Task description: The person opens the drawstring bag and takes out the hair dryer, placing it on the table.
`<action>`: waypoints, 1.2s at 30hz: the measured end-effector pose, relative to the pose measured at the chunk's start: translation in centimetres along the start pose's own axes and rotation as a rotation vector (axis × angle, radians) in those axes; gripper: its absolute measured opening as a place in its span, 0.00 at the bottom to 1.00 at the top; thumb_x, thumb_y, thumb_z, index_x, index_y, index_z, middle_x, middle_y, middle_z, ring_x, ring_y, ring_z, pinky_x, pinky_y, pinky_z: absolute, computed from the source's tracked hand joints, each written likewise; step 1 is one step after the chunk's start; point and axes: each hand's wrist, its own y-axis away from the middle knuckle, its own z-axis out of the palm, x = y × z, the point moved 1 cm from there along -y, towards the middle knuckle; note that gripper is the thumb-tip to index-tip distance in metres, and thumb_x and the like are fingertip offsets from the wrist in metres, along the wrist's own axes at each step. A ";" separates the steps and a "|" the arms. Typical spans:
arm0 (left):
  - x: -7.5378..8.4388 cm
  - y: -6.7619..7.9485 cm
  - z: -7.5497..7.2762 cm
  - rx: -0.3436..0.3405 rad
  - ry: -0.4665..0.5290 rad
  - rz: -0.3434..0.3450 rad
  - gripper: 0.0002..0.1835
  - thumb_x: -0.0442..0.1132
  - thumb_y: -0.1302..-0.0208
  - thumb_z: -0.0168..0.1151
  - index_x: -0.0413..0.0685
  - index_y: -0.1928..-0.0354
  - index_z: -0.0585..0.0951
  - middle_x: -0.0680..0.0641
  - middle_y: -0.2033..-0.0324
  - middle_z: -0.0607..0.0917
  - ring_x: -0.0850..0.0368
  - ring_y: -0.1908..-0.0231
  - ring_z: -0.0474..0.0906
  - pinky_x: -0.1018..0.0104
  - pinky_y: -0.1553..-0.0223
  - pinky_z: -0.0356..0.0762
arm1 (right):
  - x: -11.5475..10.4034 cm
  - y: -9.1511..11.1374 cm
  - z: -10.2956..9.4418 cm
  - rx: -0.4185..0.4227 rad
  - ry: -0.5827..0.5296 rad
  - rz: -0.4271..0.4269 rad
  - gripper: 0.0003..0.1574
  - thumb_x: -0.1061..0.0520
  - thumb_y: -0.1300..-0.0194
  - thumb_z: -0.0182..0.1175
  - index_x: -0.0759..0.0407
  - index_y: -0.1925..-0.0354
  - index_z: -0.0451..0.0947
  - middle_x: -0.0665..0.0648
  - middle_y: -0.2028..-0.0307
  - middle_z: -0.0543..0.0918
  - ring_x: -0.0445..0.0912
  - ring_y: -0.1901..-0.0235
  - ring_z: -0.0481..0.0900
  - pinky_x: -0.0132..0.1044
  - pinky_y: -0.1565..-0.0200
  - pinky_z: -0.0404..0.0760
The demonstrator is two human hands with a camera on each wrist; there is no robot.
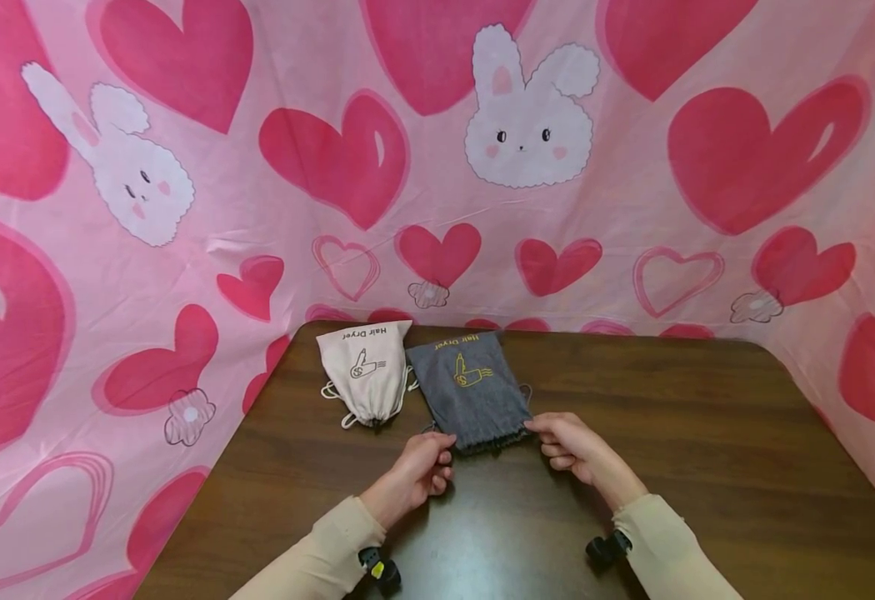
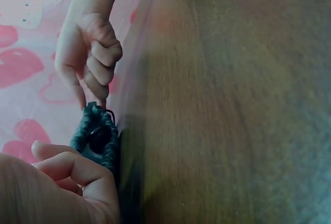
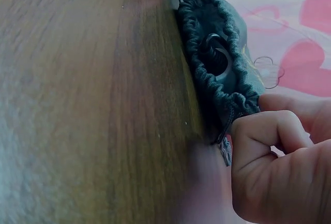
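A dark grey drawstring bag (image 1: 467,392) with yellow "Hair Dryer" lettering and a dryer drawing lies on the table, its gathered mouth toward me. My left hand (image 1: 417,473) pinches the left corner of that mouth. At the opposite corner, my right hand (image 1: 574,450) pinches the fabric between thumb and finger. In the right wrist view the mouth of the bag (image 3: 240,53) is spread, and a dark coiled cord (image 3: 213,53) shows inside. Whatever else the bag contains is hidden. A cord end (image 3: 225,151) hangs by the right fingers.
Left of the grey bag lies a cream drawstring bag (image 1: 366,367), also marked "Hair Dryer", its mouth drawn closed and its cords looped at the sides. The brown wooden table (image 1: 670,417) meets a pink cloth backdrop (image 1: 437,208) with hearts and rabbits.
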 end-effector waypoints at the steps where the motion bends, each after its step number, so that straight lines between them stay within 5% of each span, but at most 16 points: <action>1: 0.0 0.0 0.0 -0.001 -0.002 0.003 0.11 0.35 0.23 0.57 0.49 0.64 0.67 0.54 0.79 0.64 0.65 0.83 0.65 0.79 0.83 0.58 | 0.0 0.0 0.0 -0.008 0.001 0.000 0.24 0.62 0.23 0.56 0.52 0.77 0.62 0.44 0.83 0.55 0.34 0.87 0.52 0.25 0.84 0.53; 24: -0.2 -0.1 -0.5 0.013 -0.009 0.006 0.05 0.33 0.21 0.54 0.43 0.57 0.69 0.53 0.78 0.65 0.64 0.82 0.64 0.79 0.82 0.57 | -0.2 0.1 -0.6 0.024 -0.033 -0.003 0.21 0.64 0.21 0.51 0.54 0.75 0.65 0.43 0.83 0.56 0.33 0.86 0.52 0.24 0.83 0.54; 36: -0.2 -0.1 -1.2 0.014 -0.015 0.003 0.08 0.33 0.21 0.55 0.46 0.62 0.68 0.53 0.78 0.65 0.63 0.82 0.64 0.80 0.82 0.57 | 0.0 0.2 -1.1 0.015 -0.043 -0.006 0.19 0.64 0.20 0.50 0.55 0.72 0.66 0.43 0.83 0.57 0.33 0.86 0.53 0.23 0.83 0.55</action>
